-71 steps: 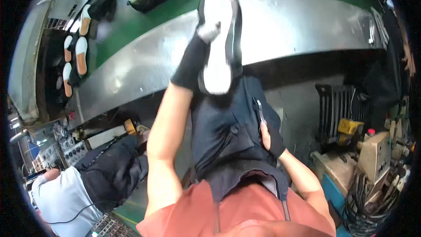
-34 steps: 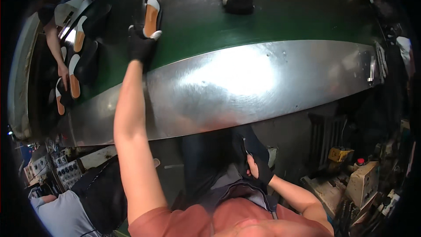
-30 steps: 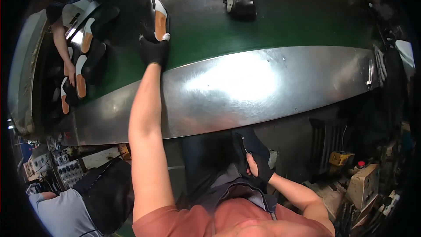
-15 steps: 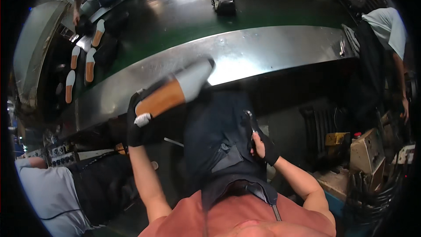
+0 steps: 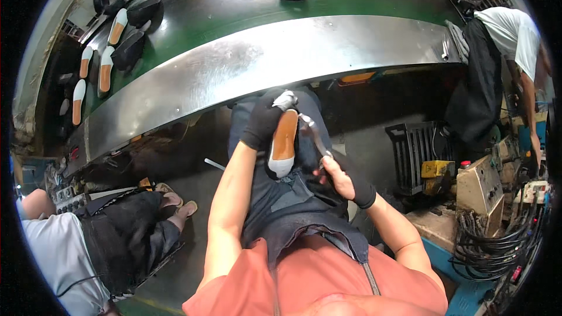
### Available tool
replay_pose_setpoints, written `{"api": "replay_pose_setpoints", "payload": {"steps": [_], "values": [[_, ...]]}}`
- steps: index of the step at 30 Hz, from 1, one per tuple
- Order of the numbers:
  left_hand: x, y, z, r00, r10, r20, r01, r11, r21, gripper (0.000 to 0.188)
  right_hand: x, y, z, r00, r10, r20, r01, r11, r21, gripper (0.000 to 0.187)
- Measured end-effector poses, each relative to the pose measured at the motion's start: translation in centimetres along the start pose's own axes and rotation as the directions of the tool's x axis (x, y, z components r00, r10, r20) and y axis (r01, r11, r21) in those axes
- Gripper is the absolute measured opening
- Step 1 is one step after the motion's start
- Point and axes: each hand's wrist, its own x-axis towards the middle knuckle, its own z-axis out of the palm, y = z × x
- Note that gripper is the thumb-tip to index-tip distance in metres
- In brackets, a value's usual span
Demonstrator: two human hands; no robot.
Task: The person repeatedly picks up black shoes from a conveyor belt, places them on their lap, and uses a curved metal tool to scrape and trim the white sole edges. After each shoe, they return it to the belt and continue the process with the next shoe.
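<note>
While my left grip (image 5: 264,120) clasps the shoe (image 5: 285,137) by its tan end, right grip (image 5: 349,184) closed around a metal tool (image 5: 317,135), I'd guess shoe's light, stiff-soled; hold that end.

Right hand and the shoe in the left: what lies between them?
In the head view, the metal tool gripped by the right hand points across the gap toward the shoe, dark trousers behind it. Whether its tip touches is unclear.
</note>
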Motion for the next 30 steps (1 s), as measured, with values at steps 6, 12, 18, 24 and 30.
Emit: {"api": "replay_pose_setpoints", "payload": {"steps": [6, 12, 18, 24, 30], "values": [[-1.1, -0.6, -2.0, 0.992, 0.117, 0.038, -0.091, 0.906, -0.414, 0.041, 3.5, 1.8, 0.4, 0.974, 0.023, 0.226, -0.061, 0.985, 0.162, 0.043], [-1.6, 1.7, -1.2, 0.997, 0.05, -0.067, -0.054, 0.996, -0.069, 0.073, 6.0, 0.2, -1.8, 0.815, 0.191, 0.547, -0.432, 0.83, 0.354, 0.05], [-1.5, -0.6, -1.3, 0.982, 0.188, -0.023, -0.187, 0.982, 0.026, 0.057, 5.9, -1.4, -3.8, 0.829, 0.256, 0.497, -0.378, 0.912, 0.159, 0.05], [-1.6, -1.1, -0.9, 0.995, 0.058, -0.086, -0.071, 0.985, -0.156, 0.066, 5.3, -1.2, -2.8, 0.821, 0.301, 0.485, -0.444, 0.871, 0.211, 0.052], [-1.5, -2.2, -0.9, 0.994, 0.092, -0.064, -0.103, 0.976, -0.19, 0.068, 4.8, -1.8, -4.6, 0.812, 0.3, 0.501, -0.407, 0.906, 0.117, 0.054]]}}
